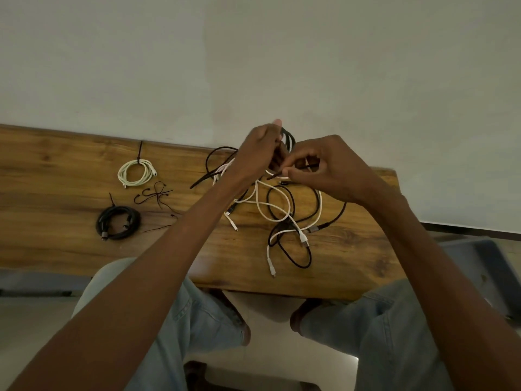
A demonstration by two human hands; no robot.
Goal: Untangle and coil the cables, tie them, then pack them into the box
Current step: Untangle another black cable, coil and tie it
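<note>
1. Head view: the left hand (260,149) is raised above the far edge of the wooden table (56,249), fingers curled round a small black coiled cable (289,138) held just in front of the wall (253,52).
2. The right hand (324,167) is beside it, thumb and fingertips pinching a thin black tie (282,173) that runs toward the coil.
3. Below the hands a tangle of white and black cables (284,218) lies loose on the table, plugs trailing toward the near edge.
4. Further left rest a tied white coil (136,172) and a tied black coil (117,222), well apart from the tangle.
5. Between them lie a few spare black ties (153,194).
6. A grey bin (485,266) shows at the right edge beside the table; whether this is the box I cannot tell.
</note>
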